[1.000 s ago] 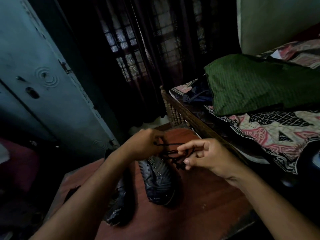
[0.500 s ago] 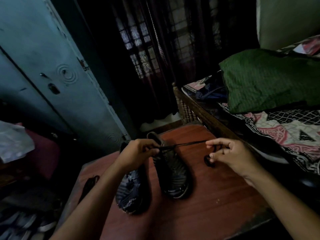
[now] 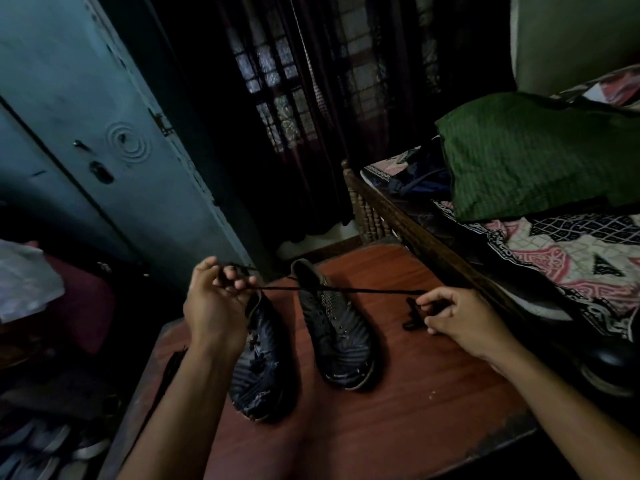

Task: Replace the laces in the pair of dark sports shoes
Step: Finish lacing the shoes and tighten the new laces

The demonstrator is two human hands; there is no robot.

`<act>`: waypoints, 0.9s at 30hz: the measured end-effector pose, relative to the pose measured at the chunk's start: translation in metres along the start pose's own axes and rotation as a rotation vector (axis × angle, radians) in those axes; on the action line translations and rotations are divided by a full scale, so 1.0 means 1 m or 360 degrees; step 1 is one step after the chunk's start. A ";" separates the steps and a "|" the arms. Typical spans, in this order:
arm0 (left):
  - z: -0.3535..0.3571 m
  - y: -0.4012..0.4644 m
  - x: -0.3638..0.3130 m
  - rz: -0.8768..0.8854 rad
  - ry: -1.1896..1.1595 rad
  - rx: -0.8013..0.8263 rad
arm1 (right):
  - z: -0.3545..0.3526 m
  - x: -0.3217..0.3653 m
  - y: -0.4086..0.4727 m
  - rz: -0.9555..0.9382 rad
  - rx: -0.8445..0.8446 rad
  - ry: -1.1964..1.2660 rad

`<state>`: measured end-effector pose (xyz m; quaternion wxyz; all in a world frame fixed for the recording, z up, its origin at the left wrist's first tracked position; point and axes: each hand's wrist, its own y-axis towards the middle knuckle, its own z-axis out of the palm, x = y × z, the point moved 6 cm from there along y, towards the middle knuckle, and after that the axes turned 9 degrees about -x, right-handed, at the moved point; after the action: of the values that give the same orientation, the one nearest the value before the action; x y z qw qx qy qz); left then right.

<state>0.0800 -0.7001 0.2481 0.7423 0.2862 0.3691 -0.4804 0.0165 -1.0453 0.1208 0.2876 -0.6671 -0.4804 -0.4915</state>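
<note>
We worked at a reddish wooden table (image 3: pixel 415 410) set against the bed (image 3: pixel 571 244), where a green pillow (image 3: pixel 540 150) lay on a patterned sheet. A blue metal cupboard (image 3: pixel 86 133) stood to our left. The two dark sports shoes (image 3: pixel 337 327) sat side by side in the middle of the table, toes toward us, and their eyelets looked bare as far as the dim light let us judge. Our left hand (image 3: pixel 216 306) pinched one end of a black lace (image 3: pixel 346 290) in curled fingers, raised above the left shoe (image 3: pixel 259 362). Our right hand (image 3: pixel 460 320) pinched the lace's other part, with a small bundle of slack hanging beneath it. The lace ran taut between them, above the shoes. We judged this the straightening step before threading; next, a tip needed guiding into a lowest eyelet.
</note>
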 end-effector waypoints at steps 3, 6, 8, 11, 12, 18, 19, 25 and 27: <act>-0.011 0.001 -0.004 0.0072 -0.0058 -0.0038 | 0.000 0.002 0.000 -0.0005 -0.0037 -0.0029; -0.017 0.000 -0.007 0.0223 0.0178 -0.0018 | -0.002 0.005 -0.001 -0.0017 -0.0067 -0.0019; -0.013 -0.003 -0.005 0.0335 0.0552 0.0113 | -0.003 0.006 -0.002 -0.0020 -0.0070 -0.0022; 0.008 -0.015 0.010 0.0523 0.1251 0.0515 | -0.002 0.009 -0.002 -0.0054 -0.0035 -0.0165; 0.017 -0.020 0.017 0.0610 0.1486 0.0672 | -0.002 0.012 -0.001 -0.0094 -0.0028 -0.0218; 0.096 -0.042 0.034 0.1296 0.2255 0.1427 | -0.003 0.044 -0.003 -0.0561 -0.0152 -0.0385; 0.111 -0.040 0.035 0.1444 0.2313 0.1465 | -0.003 0.045 -0.004 -0.0584 -0.0171 -0.0411; 0.176 -0.005 0.032 0.1484 0.2297 0.1263 | -0.006 0.045 -0.003 -0.0532 -0.0185 -0.0206; 0.172 -0.001 0.053 0.1233 0.2448 0.1409 | -0.008 0.043 -0.001 -0.0442 -0.0184 -0.0013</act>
<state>0.1402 -0.8606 0.3015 0.2297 0.8779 0.4197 0.0206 0.0146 -1.0361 0.1636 0.1760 -0.6117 -0.5400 -0.5507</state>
